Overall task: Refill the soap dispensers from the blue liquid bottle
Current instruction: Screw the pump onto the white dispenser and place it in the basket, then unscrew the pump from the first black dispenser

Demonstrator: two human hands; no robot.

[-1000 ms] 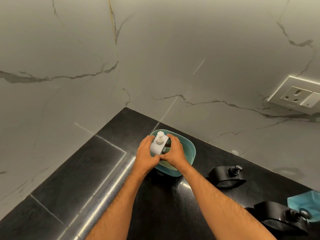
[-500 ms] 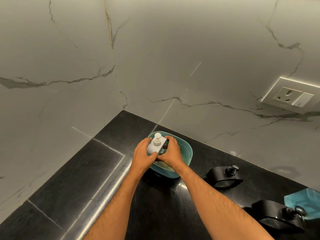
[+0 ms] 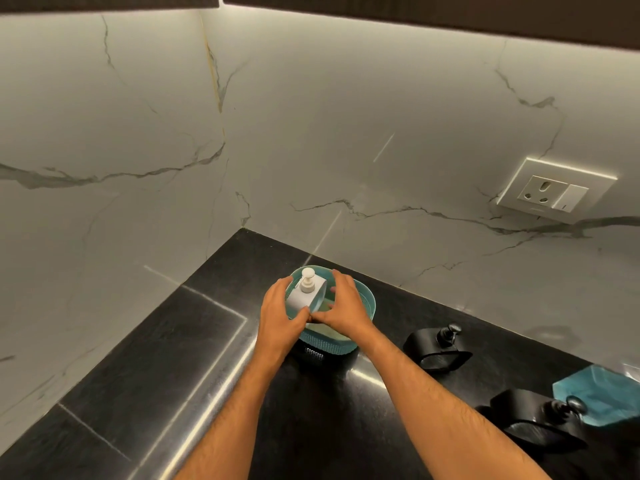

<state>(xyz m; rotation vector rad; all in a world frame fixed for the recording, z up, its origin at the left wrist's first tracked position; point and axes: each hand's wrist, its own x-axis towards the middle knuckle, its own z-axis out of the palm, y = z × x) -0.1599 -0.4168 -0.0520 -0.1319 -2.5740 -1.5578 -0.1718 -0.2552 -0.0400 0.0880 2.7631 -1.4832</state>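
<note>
Both hands curl around a white pump dispenser point(image 3: 306, 293) standing in a teal basket point(image 3: 363, 303): the left hand point(image 3: 278, 315) grips its left side, the right hand point(image 3: 343, 303) its right. The basket sits on the black counter point(image 3: 145, 375) near the marble corner. Two black dispensers point(image 3: 438, 346) point(image 3: 540, 419) lie further right.

- The left hand point(image 3: 277, 317) and right hand point(image 3: 346, 306) are gripping a white pump dispenser point(image 3: 306, 294) inside a teal basket point(image 3: 363, 299).
- The basket is sitting on the black worktop point(image 3: 156, 375).
- Two black dispensers point(image 3: 438, 346) point(image 3: 536, 420) are standing to the right.
</note>
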